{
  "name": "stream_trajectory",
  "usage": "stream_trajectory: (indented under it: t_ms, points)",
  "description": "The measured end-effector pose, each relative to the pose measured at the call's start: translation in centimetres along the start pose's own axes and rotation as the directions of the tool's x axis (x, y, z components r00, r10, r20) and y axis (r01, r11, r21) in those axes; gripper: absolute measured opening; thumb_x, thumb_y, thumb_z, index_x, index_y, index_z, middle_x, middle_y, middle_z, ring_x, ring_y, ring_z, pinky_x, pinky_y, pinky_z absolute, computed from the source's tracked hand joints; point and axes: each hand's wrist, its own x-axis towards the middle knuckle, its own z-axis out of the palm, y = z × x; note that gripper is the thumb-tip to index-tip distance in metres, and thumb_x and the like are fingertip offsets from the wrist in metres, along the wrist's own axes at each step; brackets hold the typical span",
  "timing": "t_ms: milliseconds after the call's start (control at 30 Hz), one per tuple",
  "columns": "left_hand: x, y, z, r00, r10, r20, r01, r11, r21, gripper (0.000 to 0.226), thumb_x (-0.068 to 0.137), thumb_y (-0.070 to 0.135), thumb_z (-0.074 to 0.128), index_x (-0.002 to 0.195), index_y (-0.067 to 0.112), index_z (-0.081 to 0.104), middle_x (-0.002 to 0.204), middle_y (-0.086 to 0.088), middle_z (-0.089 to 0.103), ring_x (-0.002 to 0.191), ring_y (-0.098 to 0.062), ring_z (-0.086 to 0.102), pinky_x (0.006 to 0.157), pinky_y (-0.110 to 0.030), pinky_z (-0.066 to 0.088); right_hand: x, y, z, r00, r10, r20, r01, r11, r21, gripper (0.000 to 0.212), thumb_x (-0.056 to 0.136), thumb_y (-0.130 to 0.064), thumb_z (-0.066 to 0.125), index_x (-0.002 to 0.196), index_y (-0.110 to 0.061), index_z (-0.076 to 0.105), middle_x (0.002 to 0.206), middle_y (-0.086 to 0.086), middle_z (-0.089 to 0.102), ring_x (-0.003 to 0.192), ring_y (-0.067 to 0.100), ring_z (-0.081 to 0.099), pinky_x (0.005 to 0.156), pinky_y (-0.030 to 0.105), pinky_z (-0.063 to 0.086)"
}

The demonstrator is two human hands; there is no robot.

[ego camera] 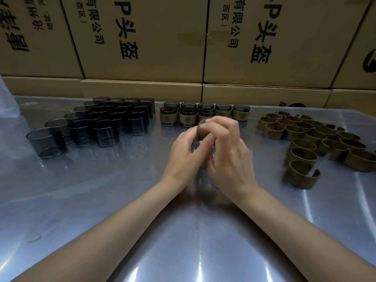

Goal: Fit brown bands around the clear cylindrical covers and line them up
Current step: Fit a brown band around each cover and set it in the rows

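Currently both hands meet at the middle of the metal table [122, 200], working one piece between them. My right hand [227, 159] curls its fingers round a brown band [203, 132], thumb pinching its near edge. My left hand [186, 153] cups a clear cover [198, 151] from the left, fingers curled round it; most of the cover is hidden behind both hands, so I cannot tell how far the band is seated.

Bare covers [97, 123] stand in rows at far left. Finished pieces [188, 117] stand in a line just beyond the hands, some stacked two high. Loose bands [317, 139] lie at right, well apart from the hands.

Risks, in my judgement: the band is a split loop and may spring open if the pinch slackens. A skewed start would leave it sitting crooked. The smooth cover may slip from the cupping fingers. Both hands are near the finished line, and a careless reach forward could topple the stacked pieces.
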Motion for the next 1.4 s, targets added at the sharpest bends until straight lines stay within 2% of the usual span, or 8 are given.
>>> stream_trajectory:
  t_ms: [167,333,567,800,933,1067,1267,1400]
  points:
    - [0.6,-0.6,-0.4,0.995,-0.093,-0.047,0.089,0.992,-0.086,0.032,0.089,0.043,0.036,0.092,0.023,0.061,0.101,0.002,0.066,0.105,-0.015,0.058,0.097,-0.037,0.045,-0.2,0.9,-0.2,0.991,0.133,-0.014,-0.133,0.991,0.002,0.043,0.083,-0.019,0.056,0.123,-0.008,0.044,0.119,0.015,0.051,0.113,0.022,0.042,0.099,0.022,0.028]
    - [0.6,-1.6,-0.6,0.995,-0.075,0.062,0.073,0.996,0.047,0.048,0.091,0.049,0.023,0.106,0.024,0.061,0.103,0.010,0.058,0.117,-0.013,0.048,0.106,-0.033,0.035,-0.8,1.9,-0.2,0.826,0.519,0.220,-0.563,0.782,0.268,0.043,0.087,-0.054,0.034,0.125,-0.034,0.042,0.113,-0.022,0.052,0.117,0.007,0.040,0.091,0.007,0.028]
    - [0.2,-1.8,-0.4,0.983,-0.066,0.174,0.059,0.997,0.046,0.056,0.094,0.045,0.017,0.134,0.022,0.050,0.142,0.008,0.045,0.139,-0.004,0.031,0.119,-0.031,0.020,-0.8,2.7,0.5,0.733,0.587,0.344,-0.677,0.678,0.285,0.027,0.090,-0.047,0.025,0.101,-0.032,0.045,0.102,-0.016,0.053,0.101,-0.005,0.042,0.077,0.000,0.029]
    - [0.8,-2.7,-0.9,0.962,-0.188,0.198,0.194,0.981,-0.016,0.046,0.106,0.035,0.020,0.140,0.019,0.047,0.138,-0.002,0.056,0.134,-0.009,0.044,0.114,-0.039,0.032,-0.8,2.8,1.1,0.537,0.618,0.574,-0.843,0.411,0.347,0.026,0.078,-0.054,0.037,0.093,-0.032,0.037,0.101,0.007,0.058,0.107,0.031,0.057,0.100,0.057,0.041]
    - [0.9,-2.5,-1.2,0.967,-0.206,0.148,0.209,0.978,-0.009,0.038,0.106,0.036,0.024,0.111,0.037,0.062,0.098,0.019,0.070,0.102,0.005,0.061,0.089,-0.017,0.044,-0.7,3.2,1.2,0.534,0.577,0.618,-0.845,0.360,0.395,0.027,0.075,-0.044,0.045,0.098,-0.032,0.038,0.102,-0.005,0.054,0.104,0.017,0.057,0.097,0.039,0.045]
    - [1.0,-2.4,-1.1,0.967,-0.216,0.137,0.227,0.971,-0.069,0.046,0.094,0.056,0.029,0.105,0.033,0.068,0.103,0.006,0.072,0.106,-0.009,0.064,0.100,-0.038,0.048,-0.9,3.4,1.1,0.534,0.514,0.671,-0.845,0.349,0.406,0.020,0.095,-0.034,0.043,0.115,-0.036,0.040,0.112,-0.016,0.053,0.098,-0.012,0.056,0.079,0.010,0.043]
    - [1.0,-2.4,-1.2,0.958,-0.246,0.146,0.258,0.963,-0.071,0.047,0.084,0.068,0.028,0.087,0.050,0.071,0.095,0.016,0.074,0.098,0.001,0.066,0.094,-0.031,0.048,-1.1,3.0,1.2,0.519,0.525,0.674,-0.846,0.428,0.318,0.027,0.105,-0.041,0.018,0.123,-0.034,0.037,0.114,-0.017,0.052,0.107,-0.007,0.048,0.082,0.011,0.035]
    - [1.0,-2.2,-1.6,0.924,-0.262,0.280,0.285,0.958,-0.045,0.059,0.085,0.076,0.022,0.119,0.046,0.060,0.126,0.013,0.063,0.124,-0.002,0.053,0.111,-0.038,0.037,-1.1,3.1,1.3,0.528,0.546,0.650,-0.836,0.468,0.287,0.023,0.105,-0.042,0.018,0.118,-0.039,0.037,0.112,-0.018,0.051,0.108,-0.006,0.048,0.080,0.009,0.034]
